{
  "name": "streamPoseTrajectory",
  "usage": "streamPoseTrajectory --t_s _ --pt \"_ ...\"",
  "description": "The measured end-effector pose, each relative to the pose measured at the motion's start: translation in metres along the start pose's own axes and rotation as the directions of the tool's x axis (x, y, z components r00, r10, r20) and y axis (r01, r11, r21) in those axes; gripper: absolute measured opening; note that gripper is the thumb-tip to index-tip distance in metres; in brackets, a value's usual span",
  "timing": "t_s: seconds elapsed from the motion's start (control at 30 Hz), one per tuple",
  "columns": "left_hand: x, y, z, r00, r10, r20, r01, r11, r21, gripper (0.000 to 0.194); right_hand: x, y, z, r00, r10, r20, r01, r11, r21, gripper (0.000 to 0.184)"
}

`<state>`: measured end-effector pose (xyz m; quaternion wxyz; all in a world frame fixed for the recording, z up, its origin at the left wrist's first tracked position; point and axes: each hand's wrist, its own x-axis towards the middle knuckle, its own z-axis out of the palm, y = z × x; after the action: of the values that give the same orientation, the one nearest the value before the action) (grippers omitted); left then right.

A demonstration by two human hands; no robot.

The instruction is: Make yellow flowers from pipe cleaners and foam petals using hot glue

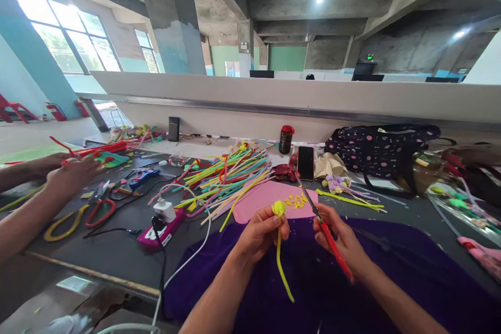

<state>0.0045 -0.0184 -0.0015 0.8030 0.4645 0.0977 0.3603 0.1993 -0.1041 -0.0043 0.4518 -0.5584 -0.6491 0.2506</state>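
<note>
Standing at the back of the dark table (109,255), a black bottle (286,141) with a red lid shows me pale markings but nothing of its inside. Farther right I have a patterned bag (371,151), its contents hidden, and just beside it a brownish jar (425,180) whose filling is too blurred for me to name. Near the right edge, clear plastic (475,227) lies with green and pink fuzzy pieces on or in it (I cannot tell which from here).

On the left hand (263,229), I see the thumb and fingertips pressed together, pinching a yellow fuzzy ball (278,208); its yellow stem (281,266) hangs below, over the purple cloth (309,282). The ball is in front of the pink sheet (250,206), where small yellow bits (298,201) are scattered. My view of the right hand (341,235) has its fingers curled around red-handled scissors (331,242), blades pointing up and left, apart from the ball; how the fingers sit in the handles I cannot make out. Beyond the sheet lies a heap of coloured stems (230,172). At far left, a co-worker's hands (72,169) hold something red.
</note>
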Motion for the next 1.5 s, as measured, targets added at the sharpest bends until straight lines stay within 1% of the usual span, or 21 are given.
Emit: streamPoseTrajectory --t_s 0.1,0.2,0.27,0.4,0.53,0.63,0.7,0.73,0.77,0.83,0.9,0.93,1.03,1.1,1.2,1.27,1.3,1.33,1.4,1.47,1.5 --pt "-0.001 0.001 -0.001 1.000 -0.012 0.027 0.011 1.000 0.024 0.024 -0.018 0.006 -0.018 0.997 0.059 0.057 -0.042 0.967 -0.252 0.053" --pt "-0.003 0.003 0.001 0.999 0.002 0.050 -0.003 1.000 0.019 0.023 -0.041 0.016 -0.039 0.983 0.122 0.139 -0.043 0.881 -0.470 0.056" --pt "-0.003 0.004 0.002 0.999 0.019 0.050 -0.019 1.000 0.001 0.022 -0.053 0.026 -0.051 0.977 0.152 0.149 -0.038 0.811 -0.583 0.055" --pt "-0.002 0.008 0.005 0.999 0.027 0.021 -0.027 0.999 -0.034 0.024 -0.061 0.045 -0.065 0.965 0.192 0.178 -0.007 0.699 -0.715 0.053" --pt "-0.002 0.017 0.009 0.999 0.021 -0.028 -0.023 0.996 -0.083 0.022 -0.058 0.054 -0.069 0.937 0.236 0.258 0.058 0.621 -0.782 0.059" --pt "-0.002 0.025 0.013 0.997 0.016 -0.070 -0.022 0.995 -0.098 0.019 -0.054 0.049 -0.068 0.931 0.246 0.271 0.102 0.538 -0.837 0.066" --pt "0.000 0.029 0.016 0.996 -0.001 -0.086 -0.006 0.996 -0.085 0.017 -0.049 0.037 -0.067 0.946 0.214 0.244 0.115 0.482 -0.869 0.063" --pt "0.001 0.030 0.017 0.996 -0.010 -0.087 0.003 0.997 -0.076 0.017 -0.046 0.028 -0.065 0.958 0.179 0.226 0.116 0.479 -0.870 0.056" --pt "0.002 0.031 0.018 0.996 -0.018 -0.086 0.012 0.998 -0.067 0.016 -0.041 0.017 -0.063 0.968 0.135 0.212 0.116 0.509 -0.853 0.045" --pt "0.006 0.030 0.018 0.996 -0.027 -0.080 0.023 0.998 -0.052 0.016 -0.029 -0.008 -0.057 0.981 0.011 0.192 0.135 0.673 -0.728 0.024" --pt "0.009 0.025 0.015 0.997 -0.025 -0.076 0.022 0.999 -0.038 0.016 -0.011 -0.034 -0.047 0.975 -0.118 0.189 0.203 0.816 -0.542 0.021" --pt "0.011 0.021 0.013 0.997 -0.024 -0.078 0.021 0.999 -0.034 0.016 -0.001 -0.044 -0.041 0.975 -0.175 0.140 0.221 0.855 -0.469 0.020" --pt "0.013 0.010 0.005 0.996 -0.030 -0.089 0.026 0.999 -0.045 0.015 0.030 -0.065 -0.020 0.965 -0.264 0.003 0.252 0.919 -0.303 0.017" --pt "0.013 0.005 0.000 0.994 -0.043 -0.103 0.038 0.998 -0.054 0.015 0.045 -0.070 -0.009 0.963 -0.268 -0.022 0.256 0.941 -0.222 0.017" --pt "0.012 0.003 -0.004 0.993 -0.046 -0.113 0.041 0.998 -0.049 0.016 0.053 -0.066 -0.006 0.965 -0.261 -0.001 0.256 0.948 -0.190 0.016" --pt "0.012 0.004 -0.003 0.992 -0.034 -0.122 0.025 0.997 -0.068 0.015 0.043 -0.054 -0.015 0.970 -0.235 0.059 0.242 0.937 -0.253 0.015" --pt "0.012 0.005 -0.003 0.992 -0.034 -0.121 0.025 0.997 -0.077 0.015 0.034 -0.045 -0.022 0.973 -0.207 0.101 0.228 0.925 -0.304 0.016" --pt "0.012 0.007 -0.002 0.992 -0.035 -0.117 0.025 0.996 -0.085 0.016 0.021 -0.034 -0.029 0.977 -0.141 0.160 0.191 0.911 -0.366 0.018" --pt "0.011 0.008 0.000 0.995 -0.037 -0.095 0.027 0.993 -0.113 0.017 -0.009 -0.009 -0.045 0.977 0.009 0.215 0.106 0.848 -0.520 0.021" --pt "0.010 0.008 0.002 0.998 -0.034 -0.057 0.025 0.990 -0.138 0.018 -0.041 0.017 -0.058 0.969 0.152 0.196 0.012 0.759 -0.651 0.020" --pt "0.009 0.008 0.002 0.999 -0.029 -0.040 0.023 0.990 -0.142 0.018 -0.055 0.029 -0.062 0.967 0.185 0.176 -0.014 0.728 -0.685 0.024"
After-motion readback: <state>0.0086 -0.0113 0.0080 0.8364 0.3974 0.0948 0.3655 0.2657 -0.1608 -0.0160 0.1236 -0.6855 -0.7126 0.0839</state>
